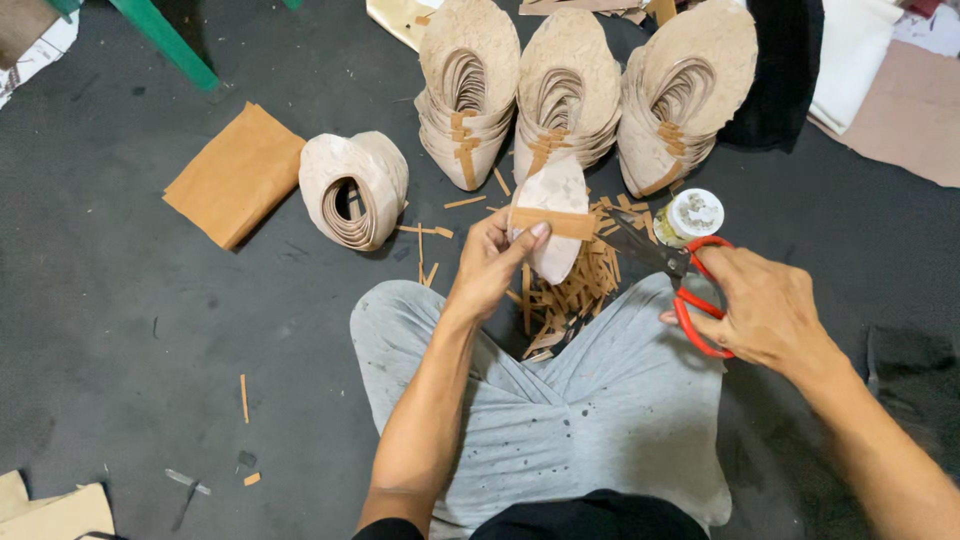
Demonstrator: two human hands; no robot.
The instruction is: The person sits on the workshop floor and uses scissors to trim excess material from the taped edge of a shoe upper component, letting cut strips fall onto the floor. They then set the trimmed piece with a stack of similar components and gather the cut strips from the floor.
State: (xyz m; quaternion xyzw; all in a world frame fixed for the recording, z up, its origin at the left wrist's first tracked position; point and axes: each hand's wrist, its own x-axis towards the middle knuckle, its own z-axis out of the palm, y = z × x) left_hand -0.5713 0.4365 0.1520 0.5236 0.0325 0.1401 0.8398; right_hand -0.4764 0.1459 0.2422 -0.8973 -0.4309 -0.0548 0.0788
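At the frame's centre a pale shoe-shaped piece (pixel 550 225) with a tan strip (pixel 553 222) across it is pinched in the left hand (pixel 488 268), while red-handled scissors (pixel 680 280) are gripped in the right hand (pixel 765 310) just beside it.

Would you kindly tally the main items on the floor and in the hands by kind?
Upright stacks of shaped pieces: 3
Stack lying on its side: 1
Red-handled scissors: 1
Folded brown sheet: 1
Piece with brown strip: 1
Total: 7

Matt paper-like beige cut-out (pixel 552 215), brown tape strip (pixel 553 223), glossy red plastic-handled scissors (pixel 690 290) with dark metal blades.
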